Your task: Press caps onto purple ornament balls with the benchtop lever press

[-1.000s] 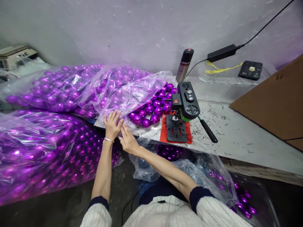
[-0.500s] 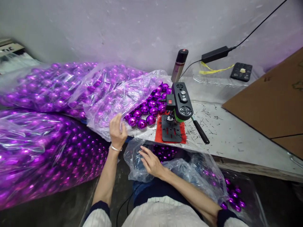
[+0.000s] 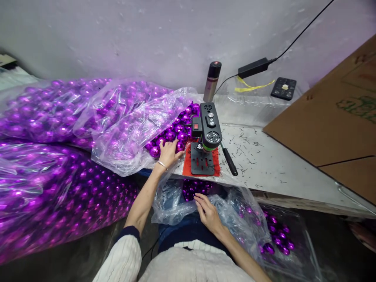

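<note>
My left hand [image 3: 169, 153], a thin bangle at its wrist, reaches the near edge of a pile of shiny purple faceted balls [image 3: 170, 135]. Its fingers are spread at the balls, the thumb stretched out to the right, and no ball shows in its grasp. My right hand [image 3: 208, 213] hovers over my lap, fingers apart and holding nothing visible. Under it lies a clear plastic bag [image 3: 169, 199] with more purple balls inside. Just right of the pile stands a small black bench press [image 3: 210, 125] with a lever handle [image 3: 230, 161], on a red cloth [image 3: 187, 166].
Large clear bags full of purple balls [image 3: 58, 188] fill the left side. Behind the press stand a spray can [image 3: 212, 82] and a black power adapter [image 3: 253, 68]. Dark slivers litter the white table [image 3: 258, 156]. A cardboard box [image 3: 331, 125] juts in from the right.
My left hand has moved right, from the edge of the plastic to the balls. My right hand has shifted right and slightly down over the lap bag. The view has turned slightly right.
</note>
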Motion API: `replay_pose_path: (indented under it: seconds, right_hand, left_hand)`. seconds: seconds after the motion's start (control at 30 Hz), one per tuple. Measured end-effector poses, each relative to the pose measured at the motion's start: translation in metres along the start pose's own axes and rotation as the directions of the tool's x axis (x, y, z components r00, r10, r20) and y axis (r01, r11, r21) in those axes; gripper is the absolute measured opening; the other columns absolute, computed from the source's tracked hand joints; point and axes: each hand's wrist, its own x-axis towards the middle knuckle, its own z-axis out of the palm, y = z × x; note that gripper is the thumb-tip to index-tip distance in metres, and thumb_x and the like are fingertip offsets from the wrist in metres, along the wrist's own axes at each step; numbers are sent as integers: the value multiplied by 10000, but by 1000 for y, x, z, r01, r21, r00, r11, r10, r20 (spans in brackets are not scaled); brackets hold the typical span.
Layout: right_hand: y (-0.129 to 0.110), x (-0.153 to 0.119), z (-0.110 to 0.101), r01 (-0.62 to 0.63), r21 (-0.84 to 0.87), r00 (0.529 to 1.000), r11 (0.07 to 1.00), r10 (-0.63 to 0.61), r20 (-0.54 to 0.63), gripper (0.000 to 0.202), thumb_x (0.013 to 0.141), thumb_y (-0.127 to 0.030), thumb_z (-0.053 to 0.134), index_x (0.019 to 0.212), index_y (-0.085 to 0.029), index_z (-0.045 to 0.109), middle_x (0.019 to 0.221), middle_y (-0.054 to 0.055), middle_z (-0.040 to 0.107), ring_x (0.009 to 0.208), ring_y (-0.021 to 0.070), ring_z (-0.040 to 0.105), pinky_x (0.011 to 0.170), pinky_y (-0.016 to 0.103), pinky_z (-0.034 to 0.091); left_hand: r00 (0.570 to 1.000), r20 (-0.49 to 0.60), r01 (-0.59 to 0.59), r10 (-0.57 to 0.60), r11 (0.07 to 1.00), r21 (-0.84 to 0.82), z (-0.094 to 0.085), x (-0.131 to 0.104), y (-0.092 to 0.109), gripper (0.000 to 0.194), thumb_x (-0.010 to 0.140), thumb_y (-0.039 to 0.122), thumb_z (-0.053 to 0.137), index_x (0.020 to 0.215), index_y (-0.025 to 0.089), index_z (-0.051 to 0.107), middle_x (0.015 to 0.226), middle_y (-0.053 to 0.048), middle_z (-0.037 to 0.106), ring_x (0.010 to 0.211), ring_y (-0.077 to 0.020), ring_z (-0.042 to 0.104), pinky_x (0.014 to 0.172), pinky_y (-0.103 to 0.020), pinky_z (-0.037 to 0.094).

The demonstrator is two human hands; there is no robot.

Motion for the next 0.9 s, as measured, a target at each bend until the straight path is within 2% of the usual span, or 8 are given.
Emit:
replay_pose_path:
  seconds: [0.1,0.17,0.23,0.33,0.5,0.6,0.73,0.9]
  right_hand:
    - [-1,3,-1,12,-4,1000,1000,-12,-13,358,1008,-202,474,1314,-225,660,1219,130,737,1075,211,758,900,343,672]
    - [-3,7,-3,23,-3,1000,1000,-23,-15,360,1008,-199,473,1316,-223,657,1218,130,739,1071,209,758,899,344,673]
    - [-7,11,-4,36,3,999,999,-36,-15,365,1008,-199,469,1324,-221,651,1217,130,739,1073,209,757,908,347,671]
    - [-13,18,-7,58,20,998,998,-58,-4,372,1009,-207,473,1344,-217,635,1215,132,738,1078,210,754,921,352,667]
    - [-20,31,-13,109,24,994,994,-110,29,362,1011,-209,480,1338,-225,633,1223,125,733,1091,200,746,926,335,660]
    - [-20,35,-19,115,2,993,993,-115,30,370,1009,-201,479,1349,-229,622,1228,124,731,1109,201,741,940,345,657]
    - [-15,33,-27,83,-7,996,997,-83,10,373,998,-198,506,1353,-237,616,1232,123,730,1109,207,741,954,355,655]
    - [-9,28,-28,32,-15,999,999,-32,-4,372,1008,-205,471,1347,-232,622,1217,124,735,1091,207,746,944,367,663]
  left_hand:
    - [989,-143,-2,-48,943,-332,-15,-7,-3,630,843,465,764,1385,198,585,1326,-158,662,1262,-341,600,1144,-565,407]
    - [972,-175,9,-157,769,-640,-27,-20,-1,685,798,463,809,1402,244,571,1365,-122,634,1234,-298,626,1054,-458,515]
    - [961,-36,95,-273,450,-888,-33,-40,6,730,772,445,838,1425,293,548,1291,-80,669,1082,-240,702,881,-346,591]
    - [914,276,279,-296,-33,-960,-26,-69,21,751,768,389,856,1442,334,528,1195,-46,715,907,-180,748,675,-231,581]
    - [822,496,366,-280,-408,-836,5,-88,49,527,902,427,743,1378,258,593,1138,-65,753,935,-189,763,737,-248,616]
    - [811,509,362,-287,-436,-824,17,-84,63,484,918,344,732,1378,273,599,1165,-47,754,956,-170,756,838,-280,620]
    - [813,499,393,-300,-350,-850,31,-74,73,475,846,288,795,1295,225,652,1160,-54,756,972,-167,741,949,-340,591]
    - [847,339,369,-409,-5,-929,46,-63,78,522,756,388,861,1189,163,677,1176,-96,756,1056,-219,729,986,-369,573]
